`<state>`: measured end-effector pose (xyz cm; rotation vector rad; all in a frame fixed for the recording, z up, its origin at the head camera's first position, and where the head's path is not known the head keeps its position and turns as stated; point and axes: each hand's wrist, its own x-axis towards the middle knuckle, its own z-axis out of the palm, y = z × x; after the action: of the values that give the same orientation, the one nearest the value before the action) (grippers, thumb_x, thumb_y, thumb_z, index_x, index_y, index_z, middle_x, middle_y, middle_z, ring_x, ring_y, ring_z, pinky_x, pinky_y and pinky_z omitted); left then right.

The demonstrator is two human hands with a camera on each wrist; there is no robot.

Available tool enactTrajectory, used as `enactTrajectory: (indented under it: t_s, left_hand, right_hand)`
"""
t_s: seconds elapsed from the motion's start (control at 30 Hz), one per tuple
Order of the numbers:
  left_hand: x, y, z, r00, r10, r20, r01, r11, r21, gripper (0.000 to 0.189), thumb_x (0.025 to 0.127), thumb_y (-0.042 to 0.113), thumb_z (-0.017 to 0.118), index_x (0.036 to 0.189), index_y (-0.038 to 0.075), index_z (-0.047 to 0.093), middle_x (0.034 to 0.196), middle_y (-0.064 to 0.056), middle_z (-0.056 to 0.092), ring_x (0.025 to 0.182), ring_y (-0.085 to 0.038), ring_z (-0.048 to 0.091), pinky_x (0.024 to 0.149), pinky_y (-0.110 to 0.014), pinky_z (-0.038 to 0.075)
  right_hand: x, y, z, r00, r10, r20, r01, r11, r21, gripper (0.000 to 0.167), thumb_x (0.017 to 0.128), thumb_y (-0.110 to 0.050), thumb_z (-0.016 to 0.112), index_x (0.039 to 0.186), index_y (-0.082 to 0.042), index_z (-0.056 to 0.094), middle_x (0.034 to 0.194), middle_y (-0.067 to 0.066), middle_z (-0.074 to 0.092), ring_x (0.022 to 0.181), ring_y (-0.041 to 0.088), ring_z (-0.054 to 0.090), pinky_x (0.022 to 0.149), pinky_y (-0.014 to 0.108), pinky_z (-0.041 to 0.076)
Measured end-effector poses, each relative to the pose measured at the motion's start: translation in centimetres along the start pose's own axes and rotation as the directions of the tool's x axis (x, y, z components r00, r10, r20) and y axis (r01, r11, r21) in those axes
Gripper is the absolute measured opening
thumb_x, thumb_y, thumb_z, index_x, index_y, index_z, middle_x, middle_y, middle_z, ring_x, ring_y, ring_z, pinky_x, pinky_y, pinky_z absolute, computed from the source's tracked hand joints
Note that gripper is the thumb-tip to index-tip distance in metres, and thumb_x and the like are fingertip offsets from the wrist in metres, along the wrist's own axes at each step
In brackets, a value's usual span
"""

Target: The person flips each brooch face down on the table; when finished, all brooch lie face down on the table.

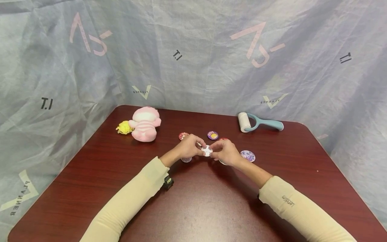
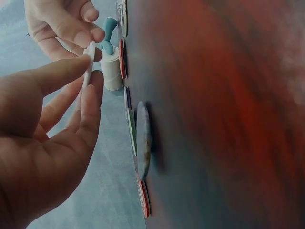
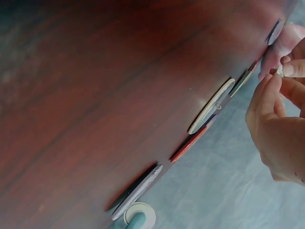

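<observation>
A small white disc (image 1: 207,151) with a pale cross-like pattern is held up over the middle of the table between both hands. My left hand (image 1: 188,147) pinches its left edge between thumb and fingers. On the opposite edge my right hand (image 1: 225,152) does likewise. Seen edge-on in the left wrist view, the disc (image 2: 89,64) looks thin. Round badges lie around the hands: a red one (image 1: 183,135), a purple one with a yellow figure (image 1: 213,135), and a bluish-purple one (image 1: 248,156). The left hand partly covers a greyish badge (image 1: 186,160); others sit partly hidden by the right hand.
A pink plush toy (image 1: 145,125) lies at the back left beside a yellow fluffy item (image 1: 124,127). At the back right is a lint roller (image 1: 263,123) with a blue-green handle. Grey printed cloth (image 1: 193,77) hangs behind the dark red table (image 1: 193,201).
</observation>
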<state>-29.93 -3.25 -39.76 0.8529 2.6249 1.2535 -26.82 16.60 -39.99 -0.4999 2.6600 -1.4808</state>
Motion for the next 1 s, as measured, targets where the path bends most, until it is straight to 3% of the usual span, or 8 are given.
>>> enactTrajectory:
  t_s: [0.23, 0.37, 1.0]
  left_hand:
    - [0.11, 0.19, 0.08, 0.997, -0.021, 0.080, 0.016, 0.998, 0.066, 0.020, 0.075, 0.005, 0.085, 0.092, 0.002, 0.075, 0.083, -0.005, 0.070, 0.066, -0.009, 0.063, 0.063, -0.020, 0.051]
    - [0.09, 0.25, 0.17, 0.994, -0.014, 0.108, 0.003, 0.995, 0.103, 0.021, 0.075, 0.006, 0.085, 0.092, 0.002, 0.074, 0.080, -0.005, 0.071, 0.063, -0.008, 0.063, 0.062, -0.019, 0.051]
    - [0.37, -0.26, 0.48, 0.996, -0.030, 0.083, 0.016, 0.986, 0.164, 0.018, 0.073, 0.004, 0.085, 0.088, 0.004, 0.075, 0.079, -0.001, 0.071, 0.071, -0.006, 0.059, 0.068, -0.019, 0.048]
  right_hand:
    - [-0.25, -0.02, -0.23, 0.996, 0.018, 0.084, -0.017, 1.000, -0.011, 0.020, 0.083, 0.007, 0.070, 0.103, 0.007, 0.069, 0.081, 0.015, 0.071, 0.066, 0.027, 0.068, 0.050, 0.033, 0.056]
    - [-0.37, 0.11, -0.24, 0.993, 0.033, 0.111, -0.029, 0.999, -0.037, 0.021, 0.083, 0.005, 0.070, 0.103, 0.006, 0.068, 0.081, 0.013, 0.071, 0.065, 0.027, 0.068, 0.050, 0.032, 0.055]
    - [0.07, 0.61, 0.50, 0.995, 0.029, 0.092, -0.015, 0.989, -0.148, 0.015, 0.082, 0.005, 0.069, 0.097, 0.002, 0.069, 0.075, 0.006, 0.069, 0.058, 0.019, 0.063, 0.046, 0.027, 0.052]
